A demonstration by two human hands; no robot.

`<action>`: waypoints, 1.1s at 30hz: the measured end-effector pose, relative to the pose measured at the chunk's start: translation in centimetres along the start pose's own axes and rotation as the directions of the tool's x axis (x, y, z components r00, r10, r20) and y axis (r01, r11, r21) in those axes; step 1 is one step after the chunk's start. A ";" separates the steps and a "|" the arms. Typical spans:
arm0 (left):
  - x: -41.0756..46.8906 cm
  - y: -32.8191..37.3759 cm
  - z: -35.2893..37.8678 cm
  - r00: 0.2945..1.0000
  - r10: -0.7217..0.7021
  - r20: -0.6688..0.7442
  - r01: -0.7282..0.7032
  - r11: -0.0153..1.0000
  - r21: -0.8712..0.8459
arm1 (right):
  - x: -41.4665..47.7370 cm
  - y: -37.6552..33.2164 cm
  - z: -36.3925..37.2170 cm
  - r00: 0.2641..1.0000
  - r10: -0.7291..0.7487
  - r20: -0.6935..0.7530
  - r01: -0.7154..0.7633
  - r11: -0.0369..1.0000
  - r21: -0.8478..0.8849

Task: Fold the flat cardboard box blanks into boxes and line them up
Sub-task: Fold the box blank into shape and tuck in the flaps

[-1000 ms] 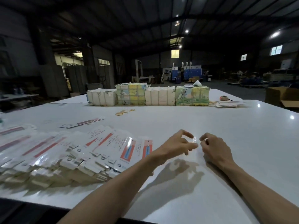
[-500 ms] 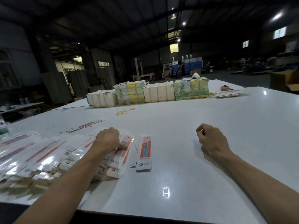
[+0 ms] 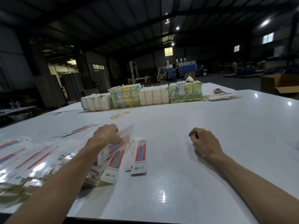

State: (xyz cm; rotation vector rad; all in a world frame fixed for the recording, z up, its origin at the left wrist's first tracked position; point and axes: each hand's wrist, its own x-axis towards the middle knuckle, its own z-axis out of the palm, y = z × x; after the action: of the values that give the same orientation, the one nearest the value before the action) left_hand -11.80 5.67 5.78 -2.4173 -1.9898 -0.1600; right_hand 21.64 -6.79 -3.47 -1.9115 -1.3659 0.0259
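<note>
A fanned pile of flat white box blanks [image 3: 37, 159] with red and blue stripes covers the left of the white table [image 3: 194, 159]. My left hand [image 3: 106, 135] grips one blank [image 3: 113, 147] at the pile's right end and lifts its far edge off the pile. One blank [image 3: 140, 157] lies alone just right of the pile. My right hand [image 3: 203, 142] rests on the table to the right, fingers loosely curled, holding nothing.
Wrapped bundles [image 3: 142, 97] stand in a row at the table's far side, with yellow rubber bands [image 3: 119, 114] in front of them. A lone blank [image 3: 80, 129] lies beyond the pile. Flat sheets [image 3: 220, 96] and an open carton [image 3: 279, 84] are at the far right.
My left hand moved from beside the right hand over to the pile, took hold of a blank and has begun raising it. The right hand stayed where it was.
</note>
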 end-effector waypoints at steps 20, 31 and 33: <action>-4.6 16.3 6.5 0.737 0.645 0.202 0.436 -0.226 -0.871 | 0.3 -0.5 -0.5 0.938 -0.100 -0.333 0.200 0.938 0.282; -4.4 16.7 9.5 0.851 0.518 0.088 0.195 -0.156 -0.968 | 0.8 -1.3 -0.5 0.885 -0.422 -0.195 0.423 0.905 -0.038; -4.4 16.7 9.5 0.862 0.501 0.080 0.187 -0.167 -0.968 | 0.9 -1.2 -0.5 0.873 -0.453 -0.180 0.456 0.890 -0.031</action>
State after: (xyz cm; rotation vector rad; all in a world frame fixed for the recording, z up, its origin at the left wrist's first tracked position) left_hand 4.39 -1.16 -2.99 -3.8213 -1.6660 -2.2564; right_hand 21.29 -6.20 -2.09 -1.4946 -1.6469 -0.3645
